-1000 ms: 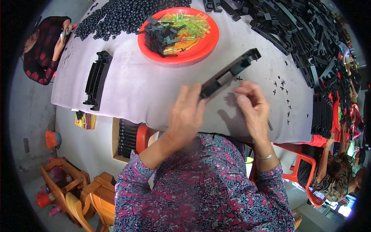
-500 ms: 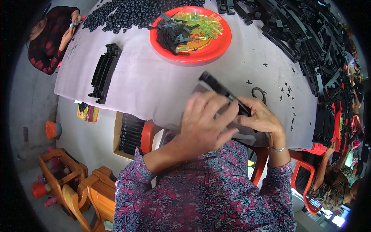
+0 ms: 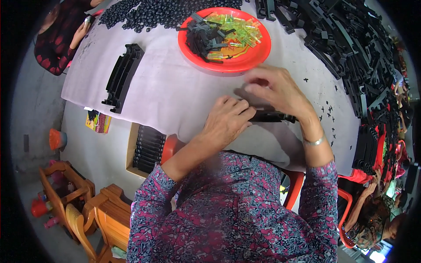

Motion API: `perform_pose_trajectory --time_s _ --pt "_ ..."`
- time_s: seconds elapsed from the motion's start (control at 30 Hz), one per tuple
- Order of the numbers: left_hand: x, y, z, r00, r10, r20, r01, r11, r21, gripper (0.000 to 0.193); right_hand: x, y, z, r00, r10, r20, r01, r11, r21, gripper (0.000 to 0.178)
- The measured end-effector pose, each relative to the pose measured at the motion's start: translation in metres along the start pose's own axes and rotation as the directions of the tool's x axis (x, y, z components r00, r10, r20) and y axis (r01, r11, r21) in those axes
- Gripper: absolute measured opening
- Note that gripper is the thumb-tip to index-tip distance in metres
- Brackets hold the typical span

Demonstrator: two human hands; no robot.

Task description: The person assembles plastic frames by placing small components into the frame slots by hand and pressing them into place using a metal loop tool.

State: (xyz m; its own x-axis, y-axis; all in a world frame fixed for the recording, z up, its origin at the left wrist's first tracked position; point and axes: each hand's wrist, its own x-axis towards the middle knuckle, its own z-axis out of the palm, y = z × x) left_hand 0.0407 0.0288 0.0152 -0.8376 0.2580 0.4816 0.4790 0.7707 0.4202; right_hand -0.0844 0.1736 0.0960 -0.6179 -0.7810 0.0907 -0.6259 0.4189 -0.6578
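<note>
My left hand [image 3: 228, 117] is closed on the left end of a long black plastic part [image 3: 274, 117], which lies low over the near side of the cloth. Its fingers hide that end. Above the part, just below the red plate [image 3: 267, 49], my right hand [image 3: 280, 92] is lifted and somewhat blurred. Its thumb and fingers are bent and apart, with nothing visible between them. On the plate, small black and grey strips [image 3: 202, 39] lie at the left and clear yellow-green pieces [image 3: 245, 33] at the right.
Two joined black parts [image 3: 123, 79] lie on the cloth at left. Small black round pieces [image 3: 149, 13] are heaped at the far side. A large pile of black parts [image 3: 351, 48] fills the right. Small cross-shaped pieces [image 3: 328, 109] are scattered nearby. Another person [image 3: 55, 44] sits far left.
My right hand has let go of the black part and moved up toward the plate. My left hand has come down onto the part, which now lies flatter and nearly level.
</note>
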Motion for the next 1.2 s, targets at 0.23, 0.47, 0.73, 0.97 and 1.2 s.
perform_pose_trajectory --time_s 0.23,0.47,0.73,0.97,1.2 --pt "0.003 -0.009 0.008 0.999 -0.017 -0.034 0.015 0.999 -0.048 0.038 0.088 0.044 0.051 0.949 -0.255 -0.186 0.224 0.959 -0.176 0.008" --pt "-0.001 -0.012 0.01 0.998 0.032 -0.058 -0.038 0.993 -0.113 0.038 0.104 0.043 0.056 0.968 -0.243 -0.056 0.22 0.94 -0.262 0.006" --pt "-0.004 0.002 0.006 0.998 0.052 0.037 -0.046 0.986 -0.16 0.039 0.111 0.035 0.055 0.998 -0.062 0.0 0.059 0.942 -0.332 0.015" --pt "-0.005 0.001 0.011 0.994 0.097 0.049 -0.081 0.961 -0.263 0.038 0.084 0.047 0.026 0.993 -0.071 -0.097 0.045 0.968 -0.246 0.011" --pt "-0.001 -0.002 0.002 0.993 0.086 0.076 -0.062 0.962 -0.266 0.037 -0.025 0.034 -0.009 0.991 0.072 -0.11 -0.037 0.956 0.291 0.008"
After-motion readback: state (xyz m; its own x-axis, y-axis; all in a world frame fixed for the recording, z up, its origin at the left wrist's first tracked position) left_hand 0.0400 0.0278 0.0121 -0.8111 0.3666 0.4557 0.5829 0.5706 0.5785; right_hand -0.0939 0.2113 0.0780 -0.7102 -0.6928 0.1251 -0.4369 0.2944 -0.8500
